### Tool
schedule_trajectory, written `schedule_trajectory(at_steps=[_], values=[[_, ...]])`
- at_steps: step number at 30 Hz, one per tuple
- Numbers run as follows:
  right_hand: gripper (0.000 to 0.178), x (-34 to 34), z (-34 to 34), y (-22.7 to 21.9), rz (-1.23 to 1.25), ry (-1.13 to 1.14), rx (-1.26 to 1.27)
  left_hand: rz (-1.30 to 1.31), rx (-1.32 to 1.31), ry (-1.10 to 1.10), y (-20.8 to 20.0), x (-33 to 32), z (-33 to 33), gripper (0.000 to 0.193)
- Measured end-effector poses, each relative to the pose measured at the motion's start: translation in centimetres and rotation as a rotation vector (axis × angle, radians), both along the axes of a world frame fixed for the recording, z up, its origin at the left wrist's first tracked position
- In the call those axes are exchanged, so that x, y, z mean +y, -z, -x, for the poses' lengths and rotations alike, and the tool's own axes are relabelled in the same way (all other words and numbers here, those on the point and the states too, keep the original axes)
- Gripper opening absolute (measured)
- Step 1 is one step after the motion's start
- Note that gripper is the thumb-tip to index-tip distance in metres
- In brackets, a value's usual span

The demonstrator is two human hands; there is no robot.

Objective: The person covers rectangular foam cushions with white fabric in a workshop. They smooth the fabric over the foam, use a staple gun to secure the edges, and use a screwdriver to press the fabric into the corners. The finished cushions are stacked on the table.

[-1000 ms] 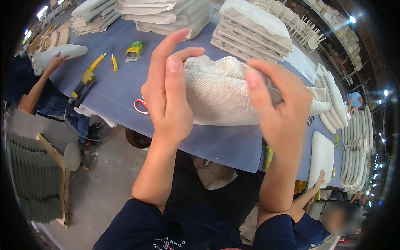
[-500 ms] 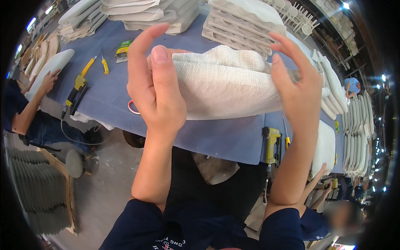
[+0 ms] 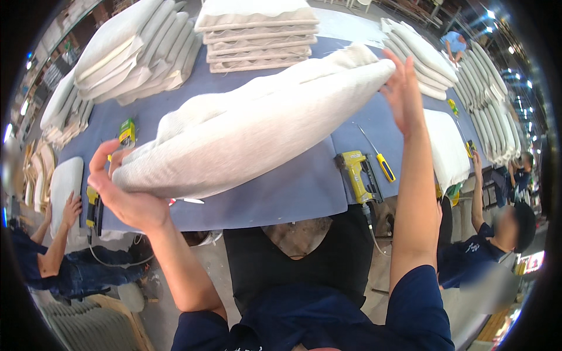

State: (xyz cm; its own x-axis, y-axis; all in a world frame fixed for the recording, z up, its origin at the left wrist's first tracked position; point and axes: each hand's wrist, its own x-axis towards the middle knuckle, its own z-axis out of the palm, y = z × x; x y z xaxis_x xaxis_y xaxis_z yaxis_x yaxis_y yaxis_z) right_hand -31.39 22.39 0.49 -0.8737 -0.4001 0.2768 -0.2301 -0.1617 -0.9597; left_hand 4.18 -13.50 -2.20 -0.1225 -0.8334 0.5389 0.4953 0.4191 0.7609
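Blue-grey flat surface [image 3: 287,196] down below, and a long off-white fabric cushion [image 3: 252,143] hangs over it; left grip [image 3: 136,205] and right grip [image 3: 405,100], half-curled, clamp its ends, long axis slanting near-left to far-right.

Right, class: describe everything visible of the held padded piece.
The padded piece is long and off-white, its covering like woven cloth, with a curved lower side and a rumpled upper edge. It tilts up toward the right, over the blue-grey table, the left hand and right hand holding its ends.
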Motion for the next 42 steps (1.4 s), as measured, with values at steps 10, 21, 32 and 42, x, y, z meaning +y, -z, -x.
schedule_trajectory(at_steps=[10,21,32,42], values=[[0.089,-0.9,-9.9,0.4,-0.045,-0.218,0.215,-0.172,0.074,0.130,0.2,-8.7,0.5,0.057],[0.079,3.6,-13.6,8.1,0.234,-0.123,0.101,-0.036,-0.060,0.259,-1.1,-7.9,3.9,0.061],[0.090,3.6,-15.9,9.2,0.253,0.049,0.104,0.520,-0.130,-0.314,-4.8,5.3,9.3,0.049],[0.105,4.5,-15.5,9.9,0.287,0.062,0.084,1.012,0.105,-0.061,-7.3,18.1,12.9,0.045]])
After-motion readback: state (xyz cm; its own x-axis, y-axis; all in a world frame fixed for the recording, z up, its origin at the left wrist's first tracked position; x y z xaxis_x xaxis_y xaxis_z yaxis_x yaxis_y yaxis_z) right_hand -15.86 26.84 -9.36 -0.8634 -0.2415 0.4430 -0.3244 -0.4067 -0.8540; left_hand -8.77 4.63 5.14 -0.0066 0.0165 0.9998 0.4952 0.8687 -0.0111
